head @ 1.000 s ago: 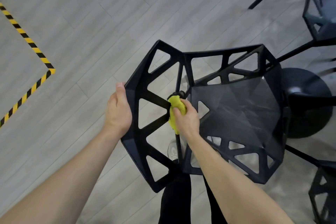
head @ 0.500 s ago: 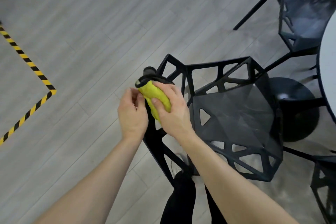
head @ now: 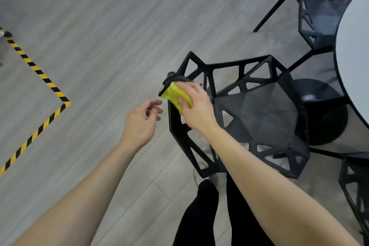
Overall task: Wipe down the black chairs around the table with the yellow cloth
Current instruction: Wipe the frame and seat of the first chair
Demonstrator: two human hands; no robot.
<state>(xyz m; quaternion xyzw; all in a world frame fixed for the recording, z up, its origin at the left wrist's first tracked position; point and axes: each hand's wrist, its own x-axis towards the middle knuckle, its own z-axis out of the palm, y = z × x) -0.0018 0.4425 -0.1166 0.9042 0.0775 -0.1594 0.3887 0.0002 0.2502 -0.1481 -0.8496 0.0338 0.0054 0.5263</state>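
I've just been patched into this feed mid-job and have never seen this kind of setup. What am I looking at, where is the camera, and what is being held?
There is no machine here: a person works with two bare hands, and the single camera sits on their head, looking forward and down. That is why both forearms reach in from the bottom edge and the person's dark trousers show below.

The right hand holds a folded yellow cloth in its grip and presses it on the upper edge of the backrest of the nearest black chair, an angular frame with triangular cut-outs. The left hand hangs beside the chair, fingers loosely curled, holding nothing.

To the right is the edge of a round white table with another black chair pushed toward it. The floor is grey planks, with yellow-and-black striped tape on the left.
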